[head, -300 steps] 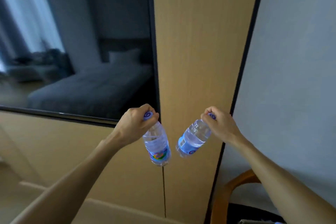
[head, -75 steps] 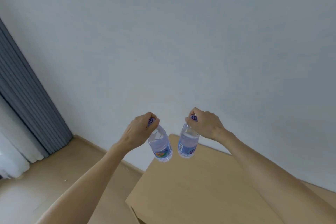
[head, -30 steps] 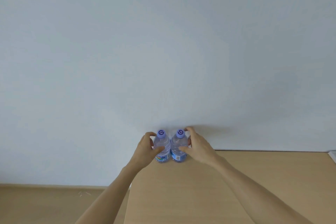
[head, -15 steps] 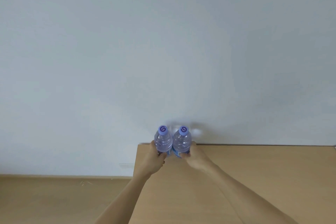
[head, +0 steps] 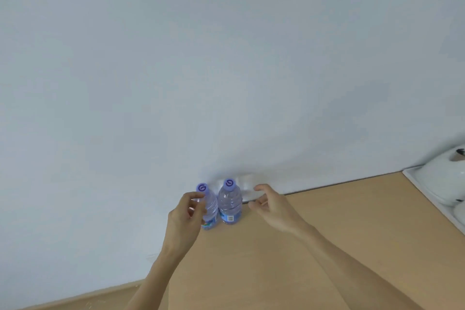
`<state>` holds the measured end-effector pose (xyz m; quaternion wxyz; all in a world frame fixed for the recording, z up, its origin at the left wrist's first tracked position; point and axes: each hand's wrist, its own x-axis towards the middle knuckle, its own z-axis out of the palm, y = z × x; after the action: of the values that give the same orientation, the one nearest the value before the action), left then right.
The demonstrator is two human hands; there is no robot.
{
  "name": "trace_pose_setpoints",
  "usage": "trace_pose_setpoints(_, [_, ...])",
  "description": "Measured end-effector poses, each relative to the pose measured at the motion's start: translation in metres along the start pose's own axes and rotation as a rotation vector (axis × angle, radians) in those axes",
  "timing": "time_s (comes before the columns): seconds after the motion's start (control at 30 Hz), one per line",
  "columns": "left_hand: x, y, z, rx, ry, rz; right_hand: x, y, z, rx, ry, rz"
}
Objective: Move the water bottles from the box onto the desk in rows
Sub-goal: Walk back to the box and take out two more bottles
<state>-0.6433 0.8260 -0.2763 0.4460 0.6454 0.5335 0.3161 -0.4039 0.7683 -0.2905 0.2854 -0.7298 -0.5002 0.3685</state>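
Two clear water bottles with purple caps stand upright side by side at the far left corner of the wooden desk (head: 314,246), against the wall. The left bottle (head: 210,209) is partly covered by my left hand (head: 185,219), whose fingers are spread just in front of it, off the plastic. The right bottle (head: 229,205) stands free. My right hand (head: 274,209) hovers a little to its right, fingers apart, holding nothing. The box is out of view.
A white tray (head: 425,195) with white crockery lies at the desk's right edge. A pale wall rises directly behind the bottles. The wooden floor (head: 83,301) shows at lower left, beyond the desk's left edge.
Both hands have let go of the bottles and drawn back, the right one moving off to the right. The bottles stay upright on the desk. The view has swung slightly right.
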Motion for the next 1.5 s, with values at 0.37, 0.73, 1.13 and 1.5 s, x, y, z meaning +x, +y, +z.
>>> trace_pose_setpoints(0.37, [-0.018, 0.157, 0.066, -0.030, -0.293, 0.469, -0.114, -0.010, -0.147, -0.037, 0.495, -0.165])
trace_pose_setpoints(0.73, [-0.117, 0.308, 0.232, -0.040, -0.560, 0.891, -0.299, 0.071, -0.298, -0.226, 0.865, -0.102])
trace_pose_setpoints(1.13, [-0.295, 0.464, 0.456, -0.265, -0.822, 1.171, -0.532, 0.203, -0.448, -0.510, 1.185, 0.194])
trace_pose_setpoints(1.5, [-0.399, 0.555, 0.665, -0.330, -0.990, 1.306, -0.654, 0.322, -0.562, -0.527, 1.274, 0.463])
